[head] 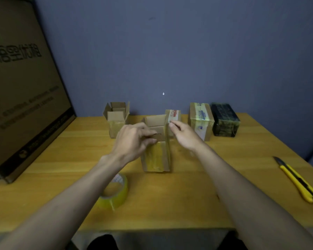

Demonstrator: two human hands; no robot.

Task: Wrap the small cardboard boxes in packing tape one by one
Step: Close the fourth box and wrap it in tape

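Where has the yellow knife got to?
In the head view the yellow utility knife lies on the wooden table at the far right, near its edge, well clear of both hands and the boxes.

Matt cardboard box, glossy tape roll

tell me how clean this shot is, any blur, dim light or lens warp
Head view: dim, flat light with a muddy cast; wide-angle warp bows the table edge and splays the forearms; the left hand and right hand at the open box look slightly soft; print on the large carton is smeared; the tape roll shows faint sheen.
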